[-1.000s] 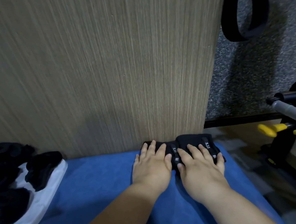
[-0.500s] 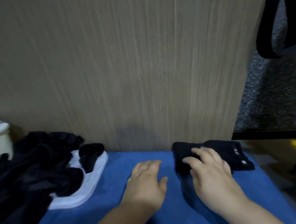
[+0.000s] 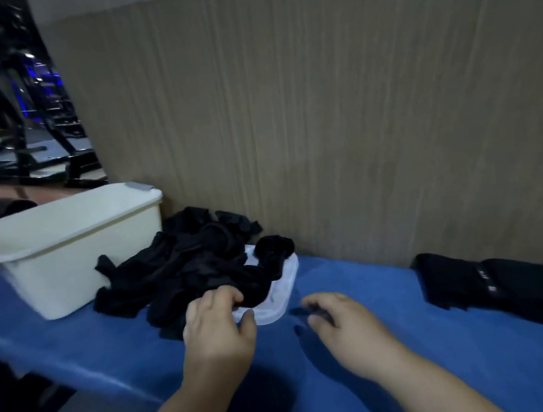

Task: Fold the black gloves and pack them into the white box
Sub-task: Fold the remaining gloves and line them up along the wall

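A heap of loose black gloves (image 3: 185, 269) lies on the blue cloth, partly over a flat white lid (image 3: 277, 303). Left of the heap stands the white box (image 3: 62, 254), and its inside is hidden from here. My left hand (image 3: 218, 334) is at the heap's near edge, fingers curled over a black glove (image 3: 254, 293) and thumb by the lid's rim. My right hand (image 3: 341, 328) hovers over the cloth just right of the lid, fingers loosely curled and holding nothing. A stack of folded black gloves (image 3: 498, 286) sits at the far right against the panel.
A tall wood-grain panel (image 3: 320, 113) closes off the back of the blue-covered table (image 3: 423, 376). The table's front edge runs diagonally at the lower left, with floor below it. Dark gym equipment (image 3: 10, 119) stands beyond the box.
Both hands left the folded gloves and moved left toward the heap. My left hand has reached the heap and curled onto a glove. The view swung left, bringing the white box in.
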`<act>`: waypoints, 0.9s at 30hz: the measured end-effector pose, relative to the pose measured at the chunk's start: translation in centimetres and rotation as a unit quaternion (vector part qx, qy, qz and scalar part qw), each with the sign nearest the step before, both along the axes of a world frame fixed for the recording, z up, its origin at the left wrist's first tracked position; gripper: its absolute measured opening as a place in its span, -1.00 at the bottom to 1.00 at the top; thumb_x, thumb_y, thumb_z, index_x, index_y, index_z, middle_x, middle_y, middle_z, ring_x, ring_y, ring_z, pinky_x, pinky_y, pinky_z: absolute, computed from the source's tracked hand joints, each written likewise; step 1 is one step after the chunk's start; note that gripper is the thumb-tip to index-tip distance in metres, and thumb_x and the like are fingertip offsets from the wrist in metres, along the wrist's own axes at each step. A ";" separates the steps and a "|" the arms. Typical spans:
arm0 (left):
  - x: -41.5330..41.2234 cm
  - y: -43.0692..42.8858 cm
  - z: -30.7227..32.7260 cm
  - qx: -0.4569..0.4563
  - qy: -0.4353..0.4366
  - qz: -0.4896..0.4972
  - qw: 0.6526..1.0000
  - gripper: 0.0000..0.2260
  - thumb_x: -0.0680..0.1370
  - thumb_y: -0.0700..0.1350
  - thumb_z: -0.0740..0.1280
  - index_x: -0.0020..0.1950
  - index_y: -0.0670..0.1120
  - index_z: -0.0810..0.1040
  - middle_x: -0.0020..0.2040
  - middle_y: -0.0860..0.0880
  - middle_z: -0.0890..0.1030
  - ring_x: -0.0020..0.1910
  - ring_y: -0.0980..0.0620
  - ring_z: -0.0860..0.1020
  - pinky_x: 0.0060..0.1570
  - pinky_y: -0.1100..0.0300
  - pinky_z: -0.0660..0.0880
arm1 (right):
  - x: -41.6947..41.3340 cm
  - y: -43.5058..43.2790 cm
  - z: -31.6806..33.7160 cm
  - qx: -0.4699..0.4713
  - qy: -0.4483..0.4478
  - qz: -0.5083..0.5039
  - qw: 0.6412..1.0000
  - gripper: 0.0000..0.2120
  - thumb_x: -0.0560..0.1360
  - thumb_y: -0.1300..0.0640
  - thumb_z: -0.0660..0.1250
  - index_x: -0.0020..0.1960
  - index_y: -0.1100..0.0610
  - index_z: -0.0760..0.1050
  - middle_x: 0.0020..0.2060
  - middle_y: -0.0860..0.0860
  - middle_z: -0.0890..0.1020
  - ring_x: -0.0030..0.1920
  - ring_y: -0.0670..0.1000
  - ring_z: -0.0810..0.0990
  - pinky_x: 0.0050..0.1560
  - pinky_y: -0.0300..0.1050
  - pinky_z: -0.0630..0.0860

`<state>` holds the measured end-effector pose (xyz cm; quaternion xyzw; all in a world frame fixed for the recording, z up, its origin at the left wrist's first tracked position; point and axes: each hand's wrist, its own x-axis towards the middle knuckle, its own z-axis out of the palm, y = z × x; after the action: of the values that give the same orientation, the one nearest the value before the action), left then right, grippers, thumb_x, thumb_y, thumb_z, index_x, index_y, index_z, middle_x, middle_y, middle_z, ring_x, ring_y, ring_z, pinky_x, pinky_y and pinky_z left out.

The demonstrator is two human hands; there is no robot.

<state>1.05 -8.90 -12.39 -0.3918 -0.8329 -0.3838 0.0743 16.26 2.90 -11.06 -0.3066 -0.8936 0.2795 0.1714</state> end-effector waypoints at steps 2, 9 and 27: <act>-1.1 -0.3 -0.3 -0.001 -0.002 -0.007 1.000 -0.78 0.54 -0.02 0.30 0.17 0.00 0.45 0.02 0.12 0.44 0.15 0.05 0.31 0.13 0.14 0.34 | -2.3 -0.4 0.0 -0.034 0.017 -0.012 0.999 -0.67 0.59 0.04 0.20 0.35 -0.05 0.39 0.27 -0.11 0.47 0.18 -0.12 0.48 0.23 -0.23 0.37; -2.1 -0.1 -0.1 0.006 -0.038 -0.029 0.999 -0.70 0.57 -0.03 0.27 0.30 -0.01 0.41 0.25 0.09 0.46 0.27 0.07 0.27 0.20 0.24 0.27 | -8.4 -1.4 0.5 -0.059 0.055 -0.040 0.996 -0.46 0.54 -0.04 0.29 0.48 -0.09 0.21 0.30 -0.06 0.38 0.23 -0.05 0.46 0.06 -0.23 0.35; 2.2 1.8 0.1 -0.013 -0.091 -0.233 0.968 -0.69 0.60 -0.02 0.24 0.34 0.15 0.38 0.18 0.27 0.34 0.31 0.28 0.20 0.29 0.36 0.20 | -0.8 0.4 0.4 -0.256 0.158 -0.112 0.947 -0.88 0.54 0.08 0.32 -0.14 0.08 0.57 -0.24 0.02 0.67 -0.19 0.01 0.63 -0.12 -0.04 0.53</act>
<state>3.27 -7.11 -12.26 -0.5393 -0.7267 -0.4140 -0.0979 15.46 3.25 -10.61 -0.3906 -0.7128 0.5230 0.2564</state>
